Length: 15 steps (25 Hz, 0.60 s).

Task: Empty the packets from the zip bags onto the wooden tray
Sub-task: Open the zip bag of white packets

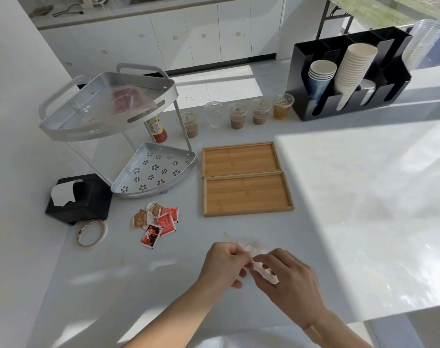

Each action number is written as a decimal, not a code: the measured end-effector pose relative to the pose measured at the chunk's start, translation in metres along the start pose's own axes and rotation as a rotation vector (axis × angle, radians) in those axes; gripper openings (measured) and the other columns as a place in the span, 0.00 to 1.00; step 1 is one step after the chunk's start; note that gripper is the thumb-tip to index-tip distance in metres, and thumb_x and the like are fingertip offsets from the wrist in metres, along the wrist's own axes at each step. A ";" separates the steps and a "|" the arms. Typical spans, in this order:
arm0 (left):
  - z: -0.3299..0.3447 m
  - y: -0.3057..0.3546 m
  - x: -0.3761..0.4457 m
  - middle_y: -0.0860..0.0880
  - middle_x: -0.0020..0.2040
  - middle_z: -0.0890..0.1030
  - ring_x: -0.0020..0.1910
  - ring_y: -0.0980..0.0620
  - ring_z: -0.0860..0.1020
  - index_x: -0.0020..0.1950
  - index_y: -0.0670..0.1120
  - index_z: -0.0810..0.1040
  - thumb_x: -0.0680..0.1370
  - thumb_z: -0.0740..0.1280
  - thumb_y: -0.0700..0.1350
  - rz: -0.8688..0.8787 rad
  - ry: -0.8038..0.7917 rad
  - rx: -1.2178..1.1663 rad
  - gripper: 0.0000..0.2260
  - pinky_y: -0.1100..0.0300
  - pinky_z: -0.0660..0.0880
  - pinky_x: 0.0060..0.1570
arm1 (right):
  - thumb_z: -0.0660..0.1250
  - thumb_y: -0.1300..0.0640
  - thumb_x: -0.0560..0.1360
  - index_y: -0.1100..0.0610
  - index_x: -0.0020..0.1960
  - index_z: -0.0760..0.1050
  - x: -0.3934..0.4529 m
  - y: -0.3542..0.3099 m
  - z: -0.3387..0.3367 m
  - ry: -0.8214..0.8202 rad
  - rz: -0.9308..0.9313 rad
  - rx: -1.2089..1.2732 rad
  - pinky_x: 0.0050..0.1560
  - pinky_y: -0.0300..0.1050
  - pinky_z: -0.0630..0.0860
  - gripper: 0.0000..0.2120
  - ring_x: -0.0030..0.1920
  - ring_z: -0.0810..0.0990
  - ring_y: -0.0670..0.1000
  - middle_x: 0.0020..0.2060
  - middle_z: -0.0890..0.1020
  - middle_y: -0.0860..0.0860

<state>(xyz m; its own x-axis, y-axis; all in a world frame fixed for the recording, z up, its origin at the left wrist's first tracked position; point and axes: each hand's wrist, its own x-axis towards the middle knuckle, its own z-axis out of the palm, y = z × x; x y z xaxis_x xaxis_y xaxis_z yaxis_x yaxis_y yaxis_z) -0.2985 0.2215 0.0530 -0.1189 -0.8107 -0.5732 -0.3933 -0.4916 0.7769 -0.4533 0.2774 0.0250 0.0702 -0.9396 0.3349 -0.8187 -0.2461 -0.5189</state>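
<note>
1. Left hand [224, 264]: I log it near the front of the white counter [138, 285], fingers curled and pinching one end of a clear zip bag [251, 249].
2. Right hand [286, 277]: fingers curled, pinching the other end of the same bag, just beside the left hand.
3. Zip bag in hand: crumpled and blurred between the two hands, held above the counter; I cannot tell what it contains.
4. Second zip bag [128, 99]: lies on the upper shelf of the silver corner rack [108, 116], red contents showing through.
5. Packets [156, 223]: a loose pile of red and brown sachets on the counter, left of the trays and in front of the rack.
6. Wooden trays [246, 194]: two, touching edge to edge, centre of the counter; I see nothing inside them.
7. Black tissue box [80, 197] and tape roll [92, 233]: left of the packets.
8. Lidded drink cups [237, 116]: a row behind the trays.
9. Black cup holder [349, 76]: far right, with stacked paper cups.
</note>
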 end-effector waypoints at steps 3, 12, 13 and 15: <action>-0.005 -0.001 0.001 0.50 0.32 0.84 0.29 0.56 0.79 0.36 0.45 0.82 0.73 0.69 0.43 0.023 0.009 0.008 0.07 0.64 0.71 0.24 | 0.70 0.40 0.69 0.41 0.49 0.81 0.010 -0.005 -0.008 -0.196 0.372 0.336 0.33 0.38 0.78 0.11 0.36 0.81 0.42 0.38 0.82 0.39; -0.006 -0.007 0.008 0.53 0.27 0.80 0.28 0.56 0.76 0.36 0.49 0.81 0.75 0.71 0.47 0.154 -0.149 -0.027 0.08 0.64 0.70 0.25 | 0.77 0.54 0.68 0.52 0.44 0.84 0.038 0.007 -0.021 -0.504 0.646 0.772 0.32 0.39 0.77 0.06 0.34 0.85 0.50 0.37 0.87 0.52; -0.007 -0.007 0.009 0.53 0.28 0.80 0.28 0.56 0.77 0.37 0.48 0.81 0.75 0.72 0.47 0.166 -0.183 -0.041 0.08 0.64 0.70 0.25 | 0.77 0.55 0.69 0.54 0.43 0.84 0.041 0.009 -0.023 -0.537 0.670 0.788 0.32 0.38 0.77 0.05 0.35 0.86 0.52 0.37 0.87 0.54; -0.011 -0.006 0.010 0.52 0.30 0.81 0.29 0.55 0.78 0.38 0.48 0.81 0.76 0.72 0.45 0.189 -0.233 -0.057 0.07 0.65 0.70 0.25 | 0.76 0.58 0.70 0.58 0.43 0.83 0.044 0.013 -0.027 -0.600 0.715 0.825 0.31 0.38 0.76 0.05 0.37 0.86 0.53 0.37 0.87 0.56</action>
<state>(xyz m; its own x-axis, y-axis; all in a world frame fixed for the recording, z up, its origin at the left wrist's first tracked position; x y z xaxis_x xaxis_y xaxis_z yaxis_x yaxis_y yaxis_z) -0.2873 0.2133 0.0453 -0.3939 -0.7977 -0.4566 -0.2937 -0.3615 0.8849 -0.4763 0.2390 0.0541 0.1834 -0.8309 -0.5254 -0.1938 0.4934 -0.8479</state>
